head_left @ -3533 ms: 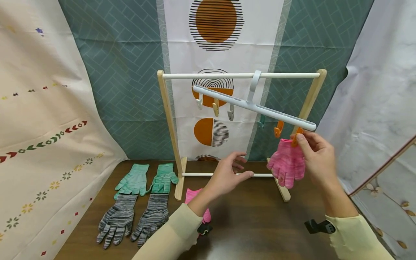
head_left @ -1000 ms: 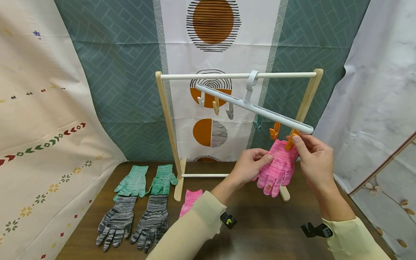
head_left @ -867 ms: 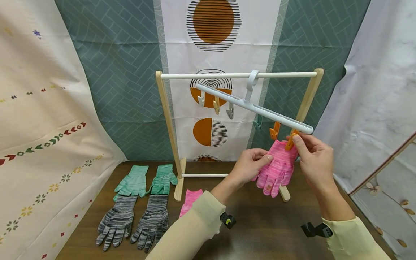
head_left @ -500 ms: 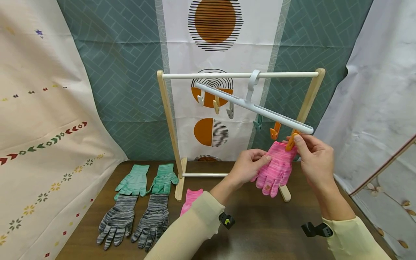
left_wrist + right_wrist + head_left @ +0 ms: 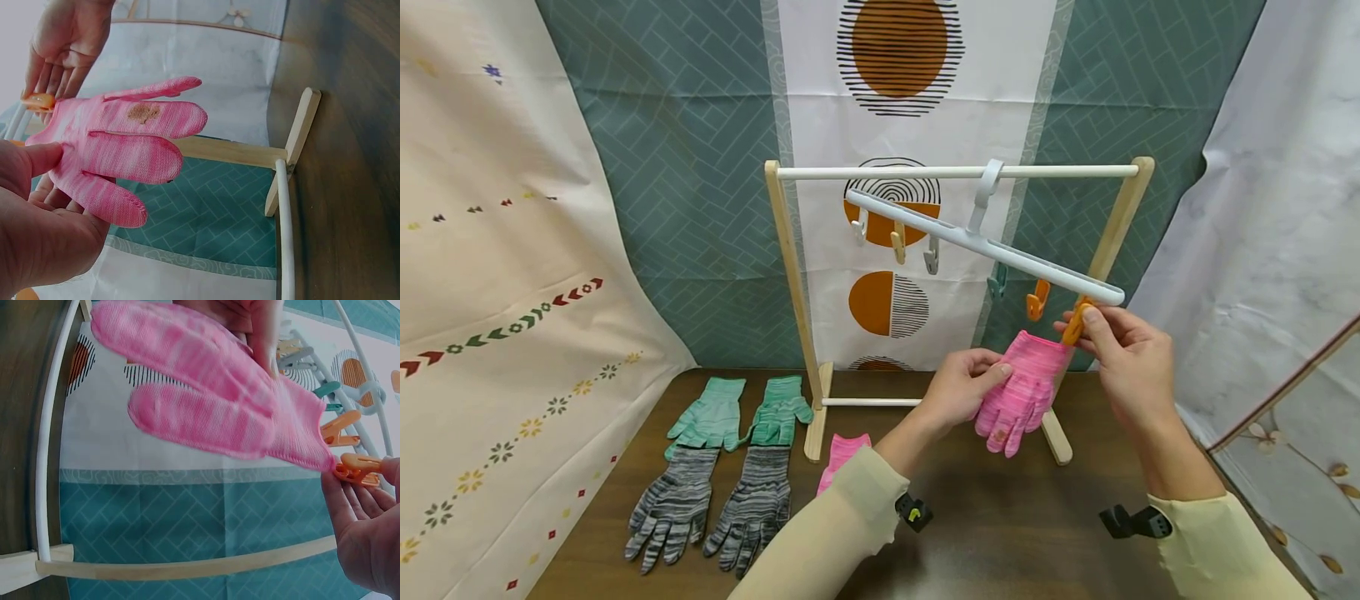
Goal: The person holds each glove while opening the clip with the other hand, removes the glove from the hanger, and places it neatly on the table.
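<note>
My left hand [image 5: 958,387] pinches a pink knit glove [image 5: 1022,383] between thumb and fingers, its fingers pointing down. A brown spot marks one glove finger [image 5: 144,112] in the left wrist view. With my right hand [image 5: 1131,354] I squeeze the orange clip [image 5: 1077,323] at the low right end of the white hanger [image 5: 985,244]. In the right wrist view the cuff corner [image 5: 328,461] meets the tip of this clip [image 5: 359,467]; whether the clip still bites the cloth I cannot tell. The hanger tilts down to the right, hooked on the rack's white top rod [image 5: 887,173].
Other clips hang along the hanger, among them another orange clip [image 5: 1037,300] and a teal clip [image 5: 997,281]. On the brown table [image 5: 1000,533] lie two green-and-grey gloves [image 5: 688,475] [image 5: 760,475] and another pink glove [image 5: 844,456], partly behind my left sleeve. Wooden legs [image 5: 1056,437] support the rack.
My left hand, earlier apart from the glove, came right and took hold of it. Since half a second ago the glove has shifted left, its cuff sliding from under the orange clip to its edge.
</note>
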A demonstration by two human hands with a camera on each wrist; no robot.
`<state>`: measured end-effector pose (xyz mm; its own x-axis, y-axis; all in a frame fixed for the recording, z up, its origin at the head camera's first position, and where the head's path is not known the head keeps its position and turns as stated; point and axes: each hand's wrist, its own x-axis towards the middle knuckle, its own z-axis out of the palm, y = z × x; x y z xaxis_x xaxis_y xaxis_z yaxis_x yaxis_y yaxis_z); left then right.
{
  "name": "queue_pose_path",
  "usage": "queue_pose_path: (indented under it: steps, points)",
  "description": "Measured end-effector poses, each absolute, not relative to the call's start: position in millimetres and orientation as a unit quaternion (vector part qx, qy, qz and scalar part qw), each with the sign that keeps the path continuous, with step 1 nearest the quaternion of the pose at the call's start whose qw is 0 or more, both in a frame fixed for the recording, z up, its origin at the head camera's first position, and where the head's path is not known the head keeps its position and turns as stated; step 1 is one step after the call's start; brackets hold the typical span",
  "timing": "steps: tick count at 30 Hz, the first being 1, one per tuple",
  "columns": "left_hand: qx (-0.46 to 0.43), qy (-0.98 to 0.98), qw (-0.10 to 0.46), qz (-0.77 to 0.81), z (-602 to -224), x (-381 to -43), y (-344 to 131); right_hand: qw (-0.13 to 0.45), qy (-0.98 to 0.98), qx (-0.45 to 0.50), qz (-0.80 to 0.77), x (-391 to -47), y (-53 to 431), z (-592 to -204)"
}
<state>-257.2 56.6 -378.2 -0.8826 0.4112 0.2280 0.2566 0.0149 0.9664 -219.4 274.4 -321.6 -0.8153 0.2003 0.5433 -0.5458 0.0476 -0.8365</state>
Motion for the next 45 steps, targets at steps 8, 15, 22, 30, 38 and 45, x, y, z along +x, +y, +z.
queue_pose_path:
  steps: [8, 15, 22, 30, 38, 45]
  points:
    - [0.225, 0.717, 0.055, 0.658, -386.0, -254.7, 47.7, 0.254, -0.696, 0.130, 0.659, -224.9, 281.5, -323.7]
    - [0.213, 0.715, 0.049, 0.664, -391.2, -253.2, 41.8, 0.249, -0.710, 0.134, 0.645, -229.1, 282.6, -325.5]
    - [0.209, 0.714, 0.036, 0.667, -395.0, -251.7, 31.4, 0.269, -0.726, 0.140, 0.617, -229.6, 280.6, -327.2]
    - [0.188, 0.701, 0.032, 0.687, -402.3, -248.5, 18.1, 0.289, -0.726, 0.145, 0.607, -230.0, 280.4, -330.2]
    - [0.162, 0.686, 0.033, 0.709, -409.6, -244.8, 6.1, 0.303, -0.714, 0.153, 0.612, -230.4, 280.3, -331.5]
    - [0.139, 0.683, 0.045, 0.716, -411.8, -242.9, -3.1, 0.311, -0.716, 0.151, 0.606, -229.6, 280.3, -331.2]
